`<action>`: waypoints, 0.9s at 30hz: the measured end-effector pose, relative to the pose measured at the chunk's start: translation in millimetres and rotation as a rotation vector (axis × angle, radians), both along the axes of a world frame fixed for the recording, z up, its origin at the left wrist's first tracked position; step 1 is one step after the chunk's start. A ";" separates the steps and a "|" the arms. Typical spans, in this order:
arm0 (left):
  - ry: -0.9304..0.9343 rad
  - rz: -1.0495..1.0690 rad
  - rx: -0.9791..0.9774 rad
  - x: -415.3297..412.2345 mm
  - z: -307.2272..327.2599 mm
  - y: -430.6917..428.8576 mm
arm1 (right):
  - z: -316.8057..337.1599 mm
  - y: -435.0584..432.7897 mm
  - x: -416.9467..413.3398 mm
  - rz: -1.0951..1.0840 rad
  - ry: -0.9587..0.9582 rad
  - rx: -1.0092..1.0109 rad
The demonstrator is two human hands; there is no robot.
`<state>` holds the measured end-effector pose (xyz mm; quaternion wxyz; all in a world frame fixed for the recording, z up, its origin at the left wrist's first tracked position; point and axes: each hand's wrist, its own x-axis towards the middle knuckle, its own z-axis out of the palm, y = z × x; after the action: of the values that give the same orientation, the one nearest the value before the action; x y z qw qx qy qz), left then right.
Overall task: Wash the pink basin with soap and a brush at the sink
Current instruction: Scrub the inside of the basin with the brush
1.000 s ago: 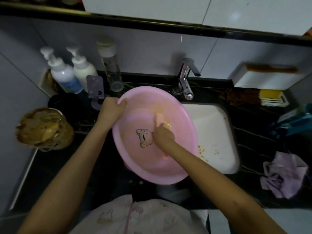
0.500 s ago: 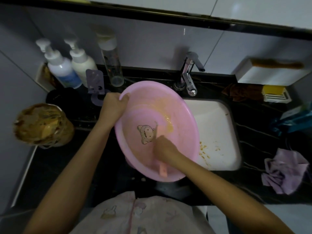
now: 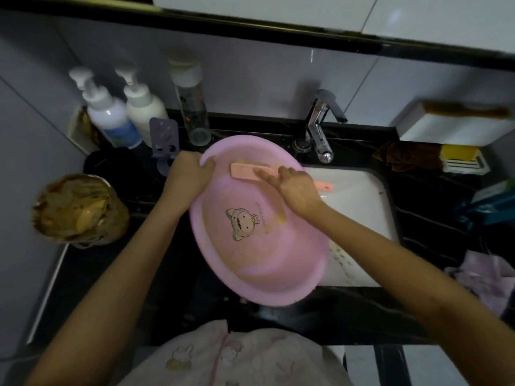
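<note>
The pink basin [image 3: 267,263], with a cartoon print on its bottom, is tilted over the left part of the white sink [image 3: 359,207]. My left hand [image 3: 189,174] grips its upper left rim. My right hand [image 3: 298,188] holds a pink brush [image 3: 242,171] by the handle, a finger stretched along its back. The brush head lies against the basin's far inner wall. Yellowish smears show inside the basin near my right wrist.
A chrome tap [image 3: 320,129] stands behind the sink. Two white pump bottles [image 3: 111,112] and a clear bottle [image 3: 192,107] line the back left. A brownish filled bag [image 3: 78,207] sits at the left, a purple cloth [image 3: 490,277] at the right, a yellow soap holder [image 3: 459,160] beside a brown rag.
My right hand has carried the brush from the basin's lower middle up to its far wall and turned it sideways. The left hand has kept its grip on the rim.
</note>
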<state>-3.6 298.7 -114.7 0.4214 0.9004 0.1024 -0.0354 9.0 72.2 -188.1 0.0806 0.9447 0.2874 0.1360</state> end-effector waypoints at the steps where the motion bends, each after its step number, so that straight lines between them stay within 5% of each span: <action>1: 0.012 -0.008 0.017 2.9 2.5 -2.9 | 6.0 -5.4 7.7 0.017 -0.031 -0.057; 8: 0.044 -0.067 0.050 20.0 8.8 4.1 | 26.4 -22.1 -4.6 -0.444 0.811 -0.514; 11: 0.059 -0.075 0.070 20.0 10.5 0.3 | 28.3 -21.8 -6.6 -0.373 0.747 -0.614; 15: 0.053 -0.112 0.150 25.5 18.1 -5.1 | 26.5 -21.4 4.8 -0.242 0.445 -0.286; 18: 0.058 -0.120 0.182 27.1 19.2 -7.3 | 20.1 -23.9 7.9 -0.215 0.404 -0.263; 24: 0.063 -0.059 0.187 20.2 17.3 -6.2 | 6.5 -51.9 -49.1 -0.429 0.902 -0.215; 27: 0.045 -0.025 0.169 18.5 18.0 -8.4 | 11.6 -53.9 -77.3 -0.241 1.205 -0.275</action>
<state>15.0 290.3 -96.7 0.3412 0.9328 0.1034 -0.0523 -68.3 18.3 -176.5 0.0400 0.8623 0.1887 -0.4683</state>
